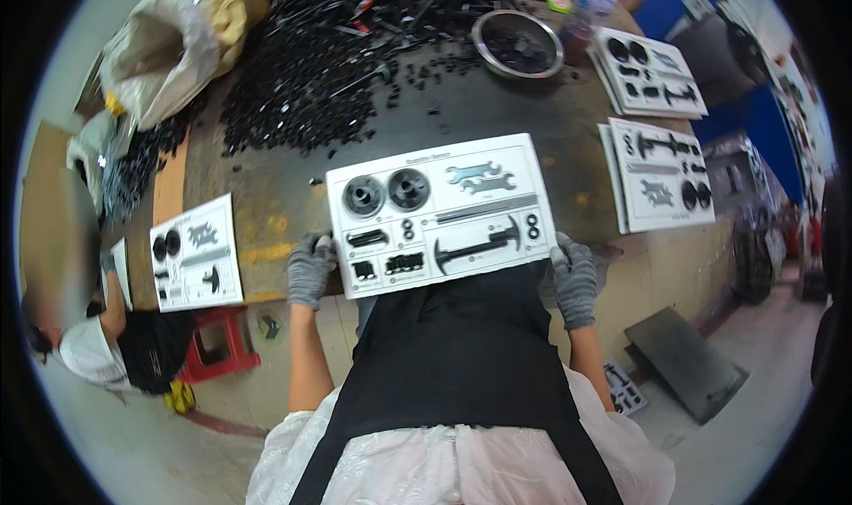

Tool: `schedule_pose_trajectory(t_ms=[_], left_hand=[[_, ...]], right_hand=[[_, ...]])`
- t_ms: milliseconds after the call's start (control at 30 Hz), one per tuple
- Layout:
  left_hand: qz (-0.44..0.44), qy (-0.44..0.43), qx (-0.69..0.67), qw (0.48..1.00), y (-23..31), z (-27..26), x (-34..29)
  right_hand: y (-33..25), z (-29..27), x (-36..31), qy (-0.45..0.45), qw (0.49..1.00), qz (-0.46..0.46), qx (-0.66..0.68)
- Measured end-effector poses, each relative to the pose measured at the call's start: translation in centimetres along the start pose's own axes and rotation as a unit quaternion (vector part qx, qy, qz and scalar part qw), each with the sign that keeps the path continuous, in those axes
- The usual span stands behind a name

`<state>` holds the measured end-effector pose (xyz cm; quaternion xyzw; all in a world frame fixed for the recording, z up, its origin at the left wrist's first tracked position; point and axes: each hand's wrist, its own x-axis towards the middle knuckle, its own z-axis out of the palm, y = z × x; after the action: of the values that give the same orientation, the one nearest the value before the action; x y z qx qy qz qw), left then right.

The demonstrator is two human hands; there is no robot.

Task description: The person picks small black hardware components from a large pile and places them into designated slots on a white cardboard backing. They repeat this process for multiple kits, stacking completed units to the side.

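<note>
A white parts card (506, 152) lies tilted across the table's near edge in front of me. Fixed or pictured on it are two black round discs (385, 194), two silver wrenches (481, 178), thin grey rods, a black T-shaped bar (477, 245) and several small black parts. My left hand (311, 270), in a grey knitted glove, is closed at the card's lower left edge. At the lower right corner my right hand (575, 279), gloved alike, pinches the card between thumb and fingers.
Loose black parts (302, 97) cover the far table, beside a metal bowl (517, 43) and a white sack (160, 57). Stacks of similar cards (664, 175) stand at right; another card (197, 255) lies left. A co-worker (98, 345) sits at left near a red stool (217, 345).
</note>
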<state>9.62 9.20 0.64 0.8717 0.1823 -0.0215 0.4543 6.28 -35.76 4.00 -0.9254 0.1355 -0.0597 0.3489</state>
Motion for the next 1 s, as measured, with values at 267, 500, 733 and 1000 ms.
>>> schedule_pose_trajectory(t_ms=[267,500,733,1000], left_hand=[[0.013,-0.171,-0.095,0.981,1.1,-2.0,0.7],[0.075,-0.200,-0.159,0.964,4.6,-1.5,0.0],[0.137,-0.240,-0.173,0.945,16.6,6.0,0.8],[0.162,-0.346,-0.224,0.897,25.9,25.7,3.2]], right_hand=[[5.3,2.4,2.2,-0.105,0.800,0.185,0.561],[4.8,-3.2,2.6,-0.091,0.811,0.165,0.555],[10.5,-12.3,6.4,0.003,0.825,0.118,0.552],[21.7,-22.9,15.6,0.156,0.816,0.145,0.537]])
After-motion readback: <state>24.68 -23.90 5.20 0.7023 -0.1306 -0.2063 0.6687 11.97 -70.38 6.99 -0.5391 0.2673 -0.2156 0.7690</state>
